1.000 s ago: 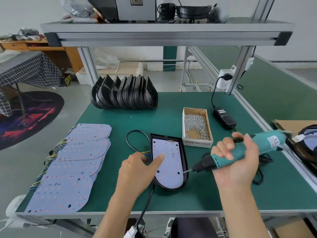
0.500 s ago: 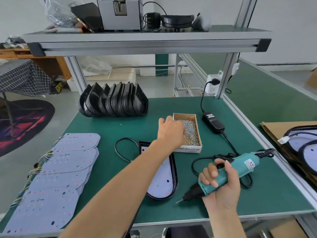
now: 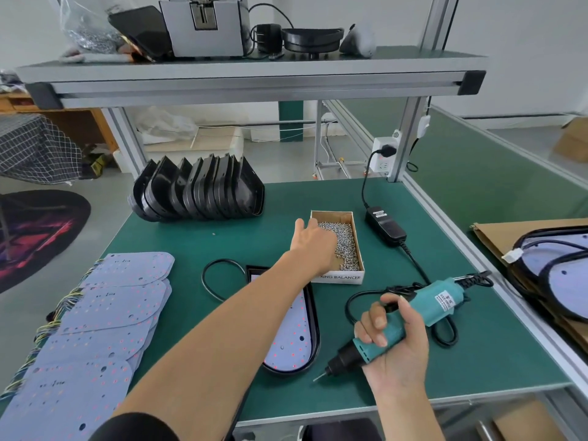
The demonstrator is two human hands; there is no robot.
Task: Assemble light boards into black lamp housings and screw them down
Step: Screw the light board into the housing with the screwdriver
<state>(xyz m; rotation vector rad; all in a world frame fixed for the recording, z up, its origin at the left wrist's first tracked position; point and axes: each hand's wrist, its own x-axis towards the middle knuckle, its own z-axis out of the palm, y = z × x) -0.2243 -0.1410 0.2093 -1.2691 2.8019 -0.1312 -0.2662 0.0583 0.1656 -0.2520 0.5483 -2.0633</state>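
A black lamp housing [image 3: 315,326] lies flat near the table's front, with a pale blue light board [image 3: 291,340] seated in it. My left arm crosses over its upper part. My left hand [image 3: 313,241] reaches into the cardboard box [image 3: 339,277] of small silver screws [image 3: 346,246]; its fingertips dip among the screws and are hidden behind the back of the hand. My right hand [image 3: 394,354] grips a teal electric screwdriver [image 3: 436,300] to the right of the housing. The bit points down-left and hovers just off the mat.
A row of empty black housings [image 3: 197,192] stands on edge at the back left. Loose light boards [image 3: 105,313] with coloured wires overlap at the left. The screwdriver's power adapter [image 3: 385,224] and cord lie right of the box. Assembled lamps [image 3: 556,275] rest on cardboard far right.
My left hand left the light board and went up into the screw box. My right hand drew the screwdriver back from the housing towards the table's front edge.
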